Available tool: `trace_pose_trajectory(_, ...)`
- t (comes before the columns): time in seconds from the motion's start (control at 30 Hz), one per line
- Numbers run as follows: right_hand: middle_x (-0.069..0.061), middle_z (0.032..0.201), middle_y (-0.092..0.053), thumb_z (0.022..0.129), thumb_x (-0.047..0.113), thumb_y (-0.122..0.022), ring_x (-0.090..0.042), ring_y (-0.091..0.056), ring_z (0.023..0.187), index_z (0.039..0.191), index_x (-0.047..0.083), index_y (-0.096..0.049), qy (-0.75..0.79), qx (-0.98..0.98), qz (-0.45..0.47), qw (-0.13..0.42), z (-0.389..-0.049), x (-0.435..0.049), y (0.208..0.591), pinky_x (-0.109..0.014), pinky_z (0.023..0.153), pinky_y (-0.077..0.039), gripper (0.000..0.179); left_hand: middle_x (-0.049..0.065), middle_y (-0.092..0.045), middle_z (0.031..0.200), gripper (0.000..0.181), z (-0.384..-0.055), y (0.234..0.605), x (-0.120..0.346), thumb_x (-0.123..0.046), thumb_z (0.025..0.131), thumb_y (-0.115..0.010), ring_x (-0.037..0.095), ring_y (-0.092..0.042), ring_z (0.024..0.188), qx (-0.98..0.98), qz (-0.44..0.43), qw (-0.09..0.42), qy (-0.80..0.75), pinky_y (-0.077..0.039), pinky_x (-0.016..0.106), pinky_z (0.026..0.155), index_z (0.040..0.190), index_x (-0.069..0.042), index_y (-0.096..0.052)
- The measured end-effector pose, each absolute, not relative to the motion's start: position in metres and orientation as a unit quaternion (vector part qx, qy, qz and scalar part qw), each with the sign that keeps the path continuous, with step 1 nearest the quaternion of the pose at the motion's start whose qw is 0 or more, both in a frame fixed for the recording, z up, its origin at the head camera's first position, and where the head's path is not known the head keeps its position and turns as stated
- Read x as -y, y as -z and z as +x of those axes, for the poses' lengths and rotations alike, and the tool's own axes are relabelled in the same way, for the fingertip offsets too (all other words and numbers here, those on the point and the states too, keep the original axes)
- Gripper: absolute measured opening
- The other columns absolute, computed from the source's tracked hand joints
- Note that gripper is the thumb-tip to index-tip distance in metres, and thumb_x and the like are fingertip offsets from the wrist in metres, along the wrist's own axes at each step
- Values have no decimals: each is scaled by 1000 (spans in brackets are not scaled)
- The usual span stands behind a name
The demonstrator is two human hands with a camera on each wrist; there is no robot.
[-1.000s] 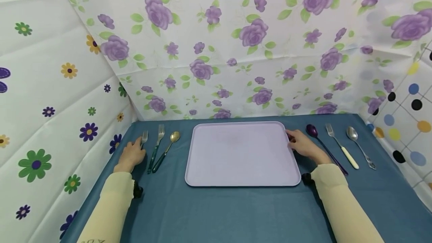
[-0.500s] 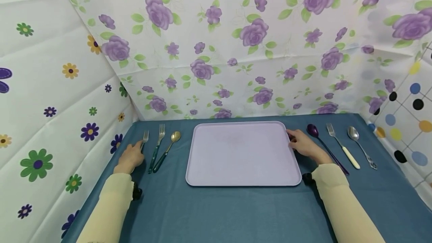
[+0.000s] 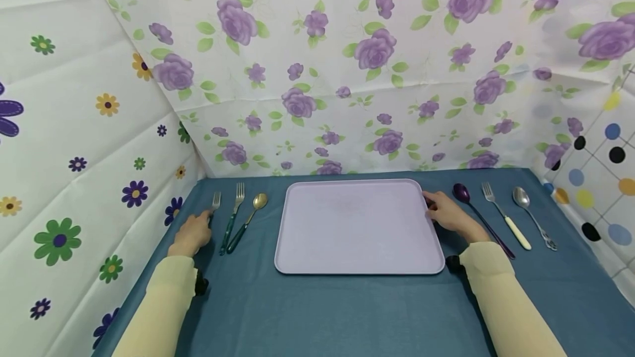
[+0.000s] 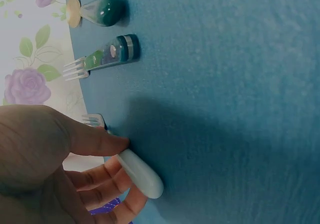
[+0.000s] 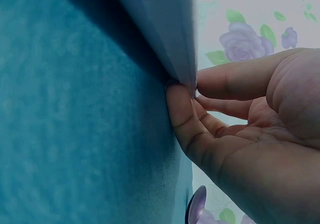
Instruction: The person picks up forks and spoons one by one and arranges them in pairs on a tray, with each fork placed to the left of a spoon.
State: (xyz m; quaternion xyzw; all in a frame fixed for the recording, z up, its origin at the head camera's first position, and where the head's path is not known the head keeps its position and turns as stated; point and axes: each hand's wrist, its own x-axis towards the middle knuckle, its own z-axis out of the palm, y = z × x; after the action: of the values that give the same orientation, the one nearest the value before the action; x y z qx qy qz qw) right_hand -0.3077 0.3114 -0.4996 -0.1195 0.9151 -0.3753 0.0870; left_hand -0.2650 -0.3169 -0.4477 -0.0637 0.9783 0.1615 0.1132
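Observation:
At the table's left side, my left hand [image 3: 191, 233] pinches a small fork [image 4: 142, 176] by its pale handle between thumb and fingers. The fork's tines point to the back wall. Beside it lie a green-handled fork [image 3: 231, 219] and a gold spoon [image 3: 246, 223] with a green handle. My right hand [image 3: 450, 215] grips the right edge of a pale lilac tray [image 3: 359, 227]. In the right wrist view, thumb and forefinger pinch the tray's rim [image 5: 172, 38], one on each side. The tray lies at the middle of the table.
Right of my right hand lie a purple spoon [image 3: 481, 218], a white-handled fork [image 3: 506, 215] and a silver spoon [image 3: 533, 216]. A blue cloth [image 3: 322, 313] covers the table. Patterned sheets [image 3: 347, 70] stand at the back and both sides.
My left hand has shifted slightly down and left along the fork, so more of the fork shows. The right hand and tray have not moved; the head view has shifted a little.

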Motion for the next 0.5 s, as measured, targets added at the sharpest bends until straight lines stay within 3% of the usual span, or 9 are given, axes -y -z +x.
trace_pose_trajectory(0.5,-39,130,-41,98,-6,-53,-49,-54,112,153,-20,-29,379,-913,-116,95,-307,-310,498,-57,93,-53,61,43,-41,147,52,-271,447,320,-2,103,-45,63,-43,131,-976,-74,132,-157,-37,75,103,153,8,-37)
